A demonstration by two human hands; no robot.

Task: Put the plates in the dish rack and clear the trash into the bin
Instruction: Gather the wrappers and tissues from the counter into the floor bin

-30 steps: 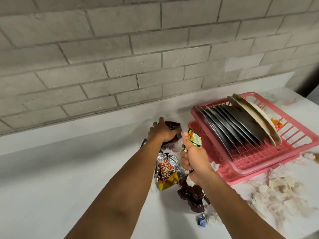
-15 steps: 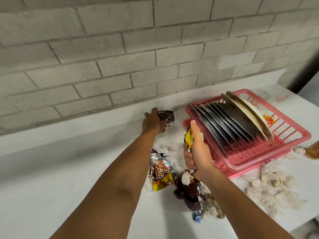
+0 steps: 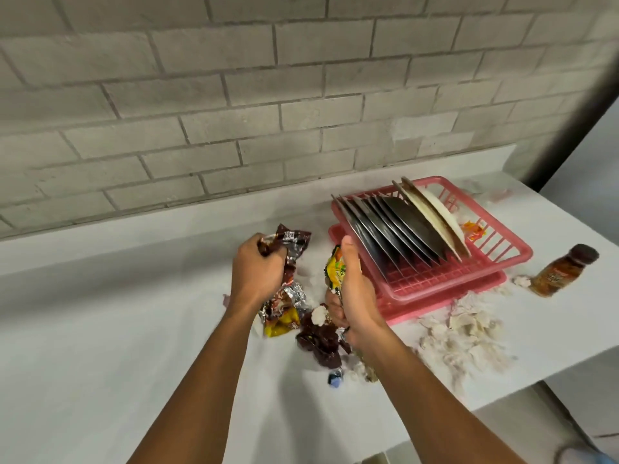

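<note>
A pink dish rack (image 3: 502, 254) stands at the right of the white counter (image 3: 100, 329), holding several upright plates (image 3: 402, 229), dark ones and two pale ones. My left hand (image 3: 256, 271) is shut on a crumpled brown wrapper (image 3: 291, 241), lifted just left of the rack. My right hand (image 3: 355, 293) grips a yellow wrapper (image 3: 335, 271) along with other scraps, close against the rack's front left corner. On the counter below my hands lie a foil snack wrapper (image 3: 283, 309), a dark brown wrapper (image 3: 320, 341) and a small blue scrap (image 3: 335, 378).
Torn white paper bits (image 3: 465, 336) are scattered in front of the rack. A small brown bottle (image 3: 562, 271) lies on its side to the rack's right. An orange scrap (image 3: 472, 229) sits in the rack's far side. A grey brick wall backs the counter; its edge drops off at right.
My left hand has pulled back from the wall toward me with the brown wrapper bunched in it. The view has shifted, bringing the bottle into sight. My right hand keeps its hold.
</note>
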